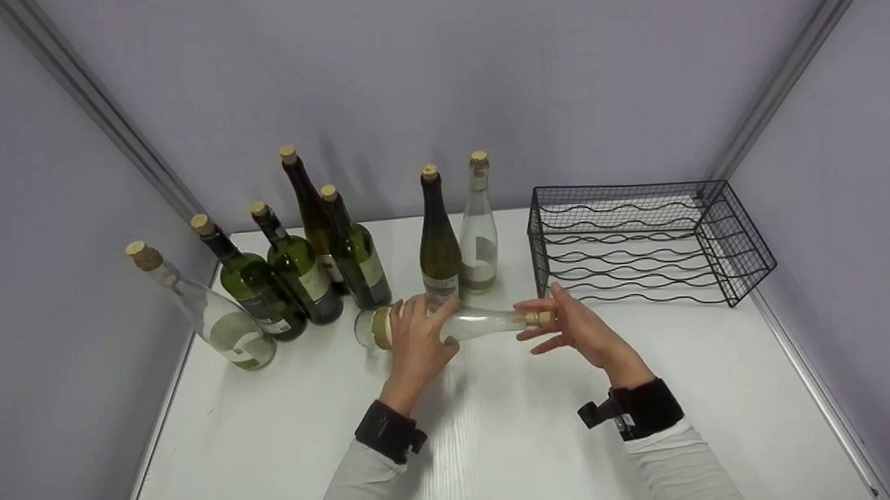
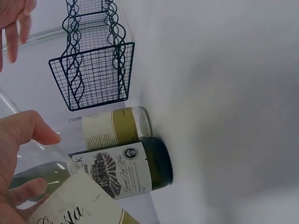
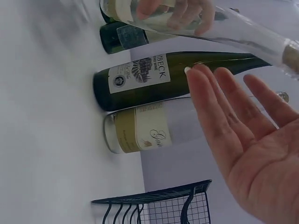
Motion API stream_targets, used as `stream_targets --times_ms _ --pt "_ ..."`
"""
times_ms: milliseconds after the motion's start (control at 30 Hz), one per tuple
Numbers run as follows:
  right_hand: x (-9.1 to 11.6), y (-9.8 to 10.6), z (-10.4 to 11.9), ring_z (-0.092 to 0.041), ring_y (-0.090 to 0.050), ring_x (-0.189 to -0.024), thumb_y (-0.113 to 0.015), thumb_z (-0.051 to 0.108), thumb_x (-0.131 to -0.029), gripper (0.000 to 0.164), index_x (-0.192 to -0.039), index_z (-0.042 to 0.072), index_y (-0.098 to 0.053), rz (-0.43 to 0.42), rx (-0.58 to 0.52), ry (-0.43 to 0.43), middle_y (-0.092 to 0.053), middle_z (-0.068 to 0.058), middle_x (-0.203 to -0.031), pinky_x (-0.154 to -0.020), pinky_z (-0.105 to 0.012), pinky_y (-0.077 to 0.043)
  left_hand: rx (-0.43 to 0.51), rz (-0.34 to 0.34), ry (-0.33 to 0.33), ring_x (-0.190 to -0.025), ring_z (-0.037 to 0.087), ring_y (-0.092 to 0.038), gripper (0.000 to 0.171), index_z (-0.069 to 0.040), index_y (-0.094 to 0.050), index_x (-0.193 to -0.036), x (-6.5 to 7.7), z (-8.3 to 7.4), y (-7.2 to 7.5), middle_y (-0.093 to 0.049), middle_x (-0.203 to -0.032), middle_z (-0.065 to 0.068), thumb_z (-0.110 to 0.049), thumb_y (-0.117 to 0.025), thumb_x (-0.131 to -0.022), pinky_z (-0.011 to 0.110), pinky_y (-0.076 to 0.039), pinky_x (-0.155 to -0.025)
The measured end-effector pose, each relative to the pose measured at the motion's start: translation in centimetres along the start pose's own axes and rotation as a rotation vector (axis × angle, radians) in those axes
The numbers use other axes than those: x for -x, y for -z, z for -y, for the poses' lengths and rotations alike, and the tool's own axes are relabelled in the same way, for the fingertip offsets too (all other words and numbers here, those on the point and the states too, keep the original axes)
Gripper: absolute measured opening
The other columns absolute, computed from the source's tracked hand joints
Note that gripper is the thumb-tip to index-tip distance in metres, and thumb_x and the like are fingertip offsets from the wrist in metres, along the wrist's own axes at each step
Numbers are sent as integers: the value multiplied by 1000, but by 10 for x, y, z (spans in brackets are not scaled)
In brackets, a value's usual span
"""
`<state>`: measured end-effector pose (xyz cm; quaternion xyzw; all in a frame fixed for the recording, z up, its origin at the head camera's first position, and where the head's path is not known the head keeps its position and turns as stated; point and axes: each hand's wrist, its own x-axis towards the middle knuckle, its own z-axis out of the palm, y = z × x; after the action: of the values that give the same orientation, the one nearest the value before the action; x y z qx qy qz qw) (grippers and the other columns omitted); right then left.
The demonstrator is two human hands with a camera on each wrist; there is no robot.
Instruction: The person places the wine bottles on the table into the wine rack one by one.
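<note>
My left hand [image 1: 417, 345] grips a clear glass bottle [image 1: 486, 323] around its body. The bottle lies sideways, with its base to the left and its corked neck to the right. In the left wrist view, fingers and thumb wrap the glass beside a cream label [image 2: 84, 200]. Close by the cork, my right hand [image 1: 585, 332] has its fingers spread and straight. The right wrist view shows this palm [image 3: 266, 172] with nothing in its grasp. Just behind the held bottle stand a dark green wine bottle [image 1: 440, 254] and another clear bottle [image 1: 479, 241], both corked.
A black wire rack [image 1: 627, 298] with wavy bars sits at the back right. Several corked bottles stand grouped at the left, among them a green one [image 1: 263, 292] and a clear one [image 1: 227, 327]. Pale walls enclose the white table [image 1: 498, 443] at back and sides.
</note>
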<state>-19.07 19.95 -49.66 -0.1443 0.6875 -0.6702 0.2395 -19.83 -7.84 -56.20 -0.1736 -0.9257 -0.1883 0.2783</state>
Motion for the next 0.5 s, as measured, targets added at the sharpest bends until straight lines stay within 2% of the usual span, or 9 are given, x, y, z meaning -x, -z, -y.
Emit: stream_targets --times_ms 100,233,367,500 --pt "3 -4 8 -42 -65 -99 -35 42 -107 59 -134 -7 -54 50 121 -19 -61 -25 -121 -74 -50 -57 -43 35 -35 -107 33 -56 68 -27 -69 -120 3 -1 -1 -59 -110 14 -13 -85 -55 60 -35 -99" --pt "1 -12 7 -36 -67 -83 -52 28 -104 44 -130 -6 -58 68 364 -38 -66 -16 -103 -63 -44 -58 -86 101 -60 -110 36 -55 73 -30 -67 -123 6 -4 -2 -59 -113 16 -11 -85 -54 61 -34 -100" --pt "-2 -21 -3 -23 -64 -66 -61 36 -98 42 -122 1 -64 41 651 -18 -67 -10 -90 -56 -36 -53 -99 185 -54 -112 37 -54 74 -32 -67 -122 9 -11 -2 -59 -115 15 -10 -87 -54 62 -32 -101" --pt "-4 -32 -10 -14 -55 -61 -66 44 -92 41 -111 8 -68 -15 904 -21 -64 1 -78 -54 -33 -45 -117 255 -51 -113 38 -54 75 -32 -67 -122 10 -19 -4 -59 -115 15 -10 -88 -54 63 -30 -102"
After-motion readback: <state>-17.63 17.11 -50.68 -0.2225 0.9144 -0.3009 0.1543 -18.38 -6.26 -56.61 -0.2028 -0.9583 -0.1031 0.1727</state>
